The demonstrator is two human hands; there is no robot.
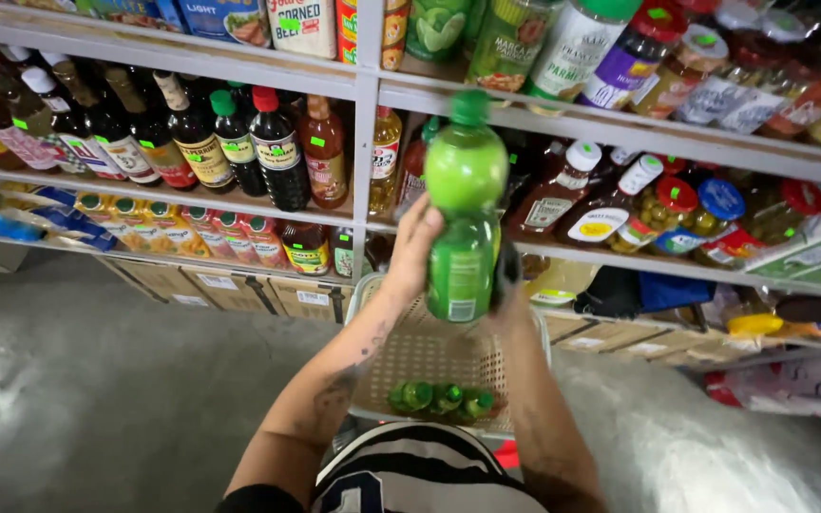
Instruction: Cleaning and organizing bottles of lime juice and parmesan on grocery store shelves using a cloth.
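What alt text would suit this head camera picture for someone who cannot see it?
Two hands, left hand and right hand, lift a green bottle above a basket holding more green bottles, facing shop shelves of sauces.

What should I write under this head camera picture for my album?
Two hands, left hand and right hand, hold a green bottle above a basket beside grocery shelves.

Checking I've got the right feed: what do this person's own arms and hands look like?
Both forearms are bare, with no sleeves reaching them. The left forearm carries dark tattoo markings. The left hand wears no glove; the right hand is mostly hidden. No watch or rings visible.
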